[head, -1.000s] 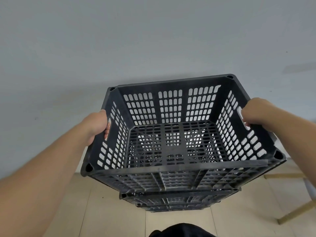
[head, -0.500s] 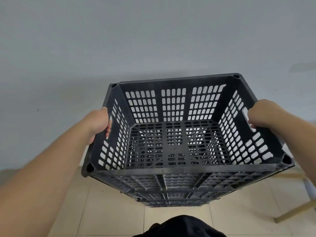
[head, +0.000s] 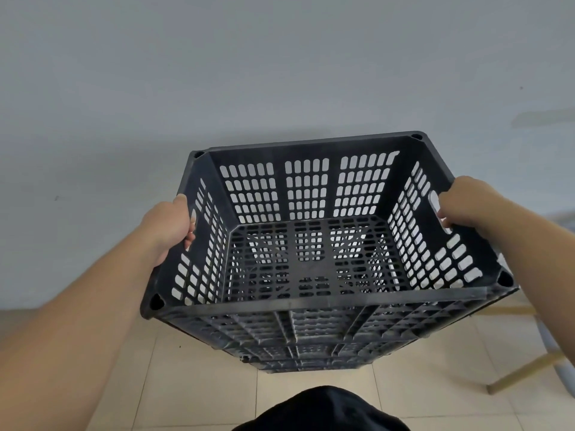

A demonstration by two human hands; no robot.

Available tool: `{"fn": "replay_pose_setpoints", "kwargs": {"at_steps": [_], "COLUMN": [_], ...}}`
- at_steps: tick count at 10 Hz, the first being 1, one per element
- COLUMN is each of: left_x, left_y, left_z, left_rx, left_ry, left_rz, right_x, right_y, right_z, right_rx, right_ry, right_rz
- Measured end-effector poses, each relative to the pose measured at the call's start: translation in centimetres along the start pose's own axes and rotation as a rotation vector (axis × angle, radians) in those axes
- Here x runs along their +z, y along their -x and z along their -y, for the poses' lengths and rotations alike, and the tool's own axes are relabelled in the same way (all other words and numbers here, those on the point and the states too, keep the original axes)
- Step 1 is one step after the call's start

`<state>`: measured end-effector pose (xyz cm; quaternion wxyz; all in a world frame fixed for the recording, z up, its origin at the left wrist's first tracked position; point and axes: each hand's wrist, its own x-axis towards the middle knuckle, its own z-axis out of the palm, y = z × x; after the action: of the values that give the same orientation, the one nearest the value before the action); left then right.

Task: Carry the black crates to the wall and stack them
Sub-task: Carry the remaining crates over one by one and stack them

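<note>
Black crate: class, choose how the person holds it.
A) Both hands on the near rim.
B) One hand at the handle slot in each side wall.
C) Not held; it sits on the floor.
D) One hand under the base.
B: the left hand grips the handle slot in the left wall of the black crate, and the right hand grips the slot in the right wall.

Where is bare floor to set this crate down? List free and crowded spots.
Free: tiled floor left of the crate stack, by the wall; tiles between stack and dark garment. Crowded: right side, wooden legs and grey tube. Left hand and right hand grip the held crate.
</note>
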<state>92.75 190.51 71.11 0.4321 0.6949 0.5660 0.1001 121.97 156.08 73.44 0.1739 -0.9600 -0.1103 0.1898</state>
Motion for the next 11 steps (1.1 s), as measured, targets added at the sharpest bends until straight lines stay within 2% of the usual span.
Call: {"fn": "replay_pose_setpoints", "kwargs": {"at_steps": [1, 3, 6, 8, 11], "left_x": [0.1, 0.4, -0.3, 0.6, 0.5], "left_y": [-0.4, -0.1, -0.6, 0.0, 0.0], "left_z": [-0.3, -0.1, -0.4, 0.2, -0.3], "left_rx": [-0.006, 0.029, 0.09, 0.142, 0.124], "left_ry": [0.027, 0.024, -0.066, -0.111, -0.084], "left_rz": [-0.008, -0.055, 0.023, -0.048, -0.06], "right_x": [0.9, 0.4, 1.2, 0.2, 0.9], "right_y": [0.0, -0.6, 0.6, 0.6, 0.2], "right_z": [-1.0, -0.6, -0.1, 0.5, -0.7], "right_rx": [0.02, -0.022, 0.018, -0.014, -0.025], "right_ry": [-0.168, -0.013, 0.109, 0.101, 0.061], "right_rz": [-0.128, -0.107, -0.14, -0.151, -0.21]}}
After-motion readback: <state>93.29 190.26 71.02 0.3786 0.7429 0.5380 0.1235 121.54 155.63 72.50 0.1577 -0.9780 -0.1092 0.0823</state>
